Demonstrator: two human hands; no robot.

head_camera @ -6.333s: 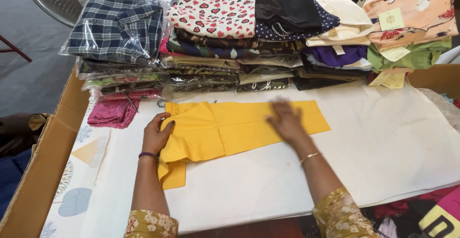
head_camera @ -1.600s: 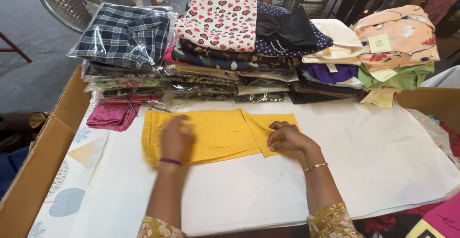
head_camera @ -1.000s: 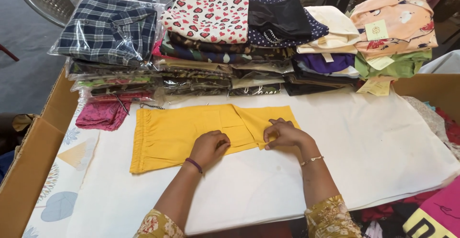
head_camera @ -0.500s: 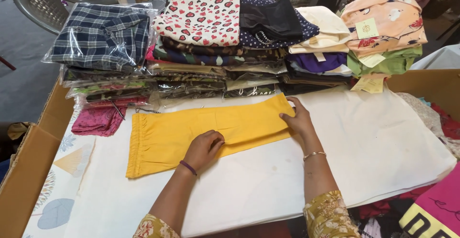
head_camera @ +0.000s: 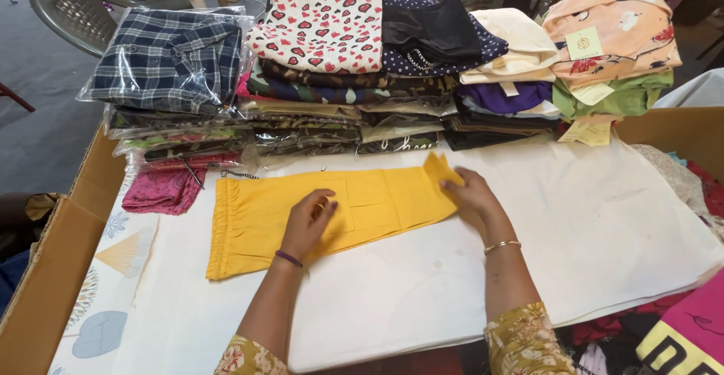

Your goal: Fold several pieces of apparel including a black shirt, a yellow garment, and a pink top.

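A yellow garment (head_camera: 264, 213) with a gathered waistband at its left end lies folded lengthwise on a white cloth (head_camera: 603, 224) covering the table. My left hand (head_camera: 308, 222) presses flat on the garment's middle, near a pocket seam. My right hand (head_camera: 469, 194) pinches the garment's right end, where a corner of yellow fabric (head_camera: 440, 167) stands lifted off the cloth. Both wrists carry bangles.
Stacks of folded clothes line the back: a plaid shirt in plastic (head_camera: 170, 58), a heart-print piece (head_camera: 324, 20), a dark pile (head_camera: 437, 35), peach and green pieces (head_camera: 611, 43). A pink garment (head_camera: 162, 190) lies left. Cardboard walls (head_camera: 45, 269) edge the table; a chair (head_camera: 72, 9) stands behind.
The garment went from spread open to folded lengthwise into a narrow strip. My right hand moved to its right end and now lifts a corner; my left hand shifted onto the middle.
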